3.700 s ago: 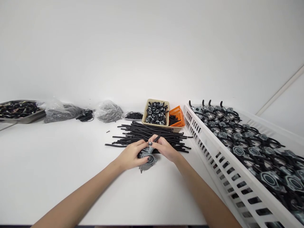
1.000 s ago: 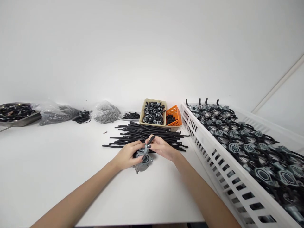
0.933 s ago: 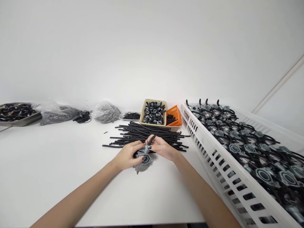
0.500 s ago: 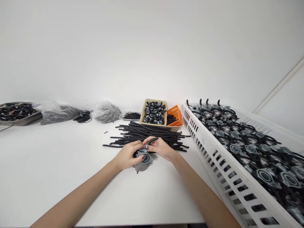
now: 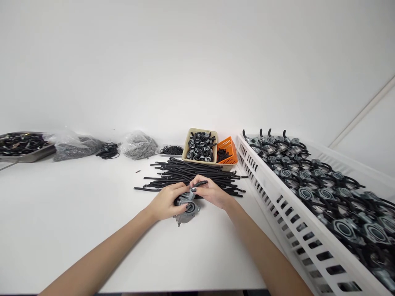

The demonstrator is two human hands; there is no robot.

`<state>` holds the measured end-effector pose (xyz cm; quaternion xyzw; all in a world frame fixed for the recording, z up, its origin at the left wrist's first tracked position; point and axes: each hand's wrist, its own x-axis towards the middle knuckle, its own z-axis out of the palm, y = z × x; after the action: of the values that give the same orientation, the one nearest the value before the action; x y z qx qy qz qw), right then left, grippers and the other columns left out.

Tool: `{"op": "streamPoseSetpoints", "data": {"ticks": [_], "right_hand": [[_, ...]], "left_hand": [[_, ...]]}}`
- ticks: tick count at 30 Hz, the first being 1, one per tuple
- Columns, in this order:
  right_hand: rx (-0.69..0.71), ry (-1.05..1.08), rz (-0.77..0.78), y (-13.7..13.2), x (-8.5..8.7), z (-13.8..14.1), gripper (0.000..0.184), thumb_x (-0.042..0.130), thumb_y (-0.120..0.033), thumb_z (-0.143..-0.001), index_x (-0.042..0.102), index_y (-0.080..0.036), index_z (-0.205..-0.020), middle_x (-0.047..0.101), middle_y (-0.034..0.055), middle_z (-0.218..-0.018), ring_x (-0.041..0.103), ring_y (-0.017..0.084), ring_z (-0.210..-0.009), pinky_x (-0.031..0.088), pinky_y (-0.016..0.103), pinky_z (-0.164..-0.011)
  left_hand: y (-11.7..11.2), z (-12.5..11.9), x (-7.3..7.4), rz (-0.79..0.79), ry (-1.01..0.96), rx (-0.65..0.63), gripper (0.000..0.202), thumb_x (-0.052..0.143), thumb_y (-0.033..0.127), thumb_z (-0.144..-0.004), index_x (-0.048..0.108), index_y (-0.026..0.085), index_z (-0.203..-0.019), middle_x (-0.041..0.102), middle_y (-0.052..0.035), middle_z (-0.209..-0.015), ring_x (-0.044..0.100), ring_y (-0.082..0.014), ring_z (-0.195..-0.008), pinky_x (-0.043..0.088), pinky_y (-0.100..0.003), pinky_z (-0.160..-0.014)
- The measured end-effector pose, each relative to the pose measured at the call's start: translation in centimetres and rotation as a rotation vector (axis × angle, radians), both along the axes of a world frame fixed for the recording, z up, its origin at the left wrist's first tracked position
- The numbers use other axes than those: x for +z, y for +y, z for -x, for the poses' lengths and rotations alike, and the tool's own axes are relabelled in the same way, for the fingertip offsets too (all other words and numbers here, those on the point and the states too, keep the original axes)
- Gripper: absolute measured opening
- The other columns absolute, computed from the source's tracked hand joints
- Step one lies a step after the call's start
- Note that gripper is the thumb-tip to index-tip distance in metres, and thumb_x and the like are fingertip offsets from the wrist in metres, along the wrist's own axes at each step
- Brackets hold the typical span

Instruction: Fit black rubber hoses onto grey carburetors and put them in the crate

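Note:
My left hand grips a grey die-cast carburetor body from the left, with its round flanged bore facing up near the table. My right hand pinches a short black rubber hose at the top of the body, and the fingertips of both hands nearly meet there. The hose's joint to the metal is hidden by my fingers. Behind my hands lies a loose pile of cut black hoses.
A tan tray of grey metal rings with black parts and an orange basket stand behind the pile. A white slatted crate of hosed carburetors fills the right. Plastic bags of small parts and a steel tray lie far left.
The short hose has swung from pointing up and right to lying nearly level toward the right. The carburetor has turned slightly in my hands.

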<state>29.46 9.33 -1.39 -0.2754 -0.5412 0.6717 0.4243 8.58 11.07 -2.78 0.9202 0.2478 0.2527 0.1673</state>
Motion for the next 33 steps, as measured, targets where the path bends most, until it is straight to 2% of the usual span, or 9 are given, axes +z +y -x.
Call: {"op": "streamPoseSetpoints", "data": {"ticks": [4,12,19,24,33], "right_hand": [[0.011,0.038,-0.004,0.0,-0.1,0.0,0.035,0.084,-0.033,-0.066,0.057,-0.019,-0.082,0.053,-0.0026,-0.082,0.049,0.011,-0.075,0.037,0.025,-0.070],[0.032,-0.019,-0.048,0.1,-0.1,-0.1,0.031,0.081,-0.032,-0.070,0.063,-0.018,-0.090,0.053,-0.0022,-0.079,0.049,0.011,-0.074,0.038,0.025,-0.070],[-0.029,-0.052,-0.081,0.7,-1.0,0.2,0.036,0.085,-0.036,-0.066,0.059,-0.019,-0.085,0.052,-0.0032,-0.078,0.050,0.012,-0.077,0.040,0.025,-0.071],[-0.065,-0.069,-0.086,0.7,-0.9,0.6,0.042,0.087,-0.038,-0.062,0.053,-0.019,-0.078,0.052,-0.0030,-0.080,0.048,0.012,-0.077,0.039,0.024,-0.071],[-0.003,-0.052,-0.084,0.4,-0.5,0.0,0.037,0.083,-0.036,-0.068,0.053,-0.019,-0.082,0.052,-0.0019,-0.085,0.049,0.011,-0.077,0.039,0.024,-0.071]], "left_hand": [[0.1,0.1,-0.1,0.006,-0.007,0.000,0.034,0.045,0.044,-0.090,0.061,0.016,-0.103,0.056,-0.0063,-0.089,0.055,-0.0192,-0.077,0.043,-0.029,-0.070],[0.2,0.1,-0.2,-0.014,-0.001,0.002,0.033,0.044,0.045,-0.091,0.059,0.017,-0.092,0.054,-0.0053,-0.084,0.053,-0.0187,-0.075,0.041,-0.029,-0.068],[0.2,0.1,-0.1,-0.006,-0.017,0.005,0.032,0.044,0.044,-0.091,0.061,0.017,-0.099,0.056,-0.0052,-0.086,0.055,-0.0182,-0.075,0.041,-0.028,-0.068],[0.1,0.1,-0.2,0.008,-0.020,0.005,0.032,0.045,0.043,-0.091,0.061,0.017,-0.100,0.057,-0.0056,-0.087,0.055,-0.0184,-0.076,0.042,-0.028,-0.070],[0.1,0.1,0.0,-0.001,-0.006,0.004,0.033,0.045,0.044,-0.091,0.061,0.017,-0.103,0.056,-0.0053,-0.086,0.054,-0.0184,-0.075,0.041,-0.027,-0.067]]}}
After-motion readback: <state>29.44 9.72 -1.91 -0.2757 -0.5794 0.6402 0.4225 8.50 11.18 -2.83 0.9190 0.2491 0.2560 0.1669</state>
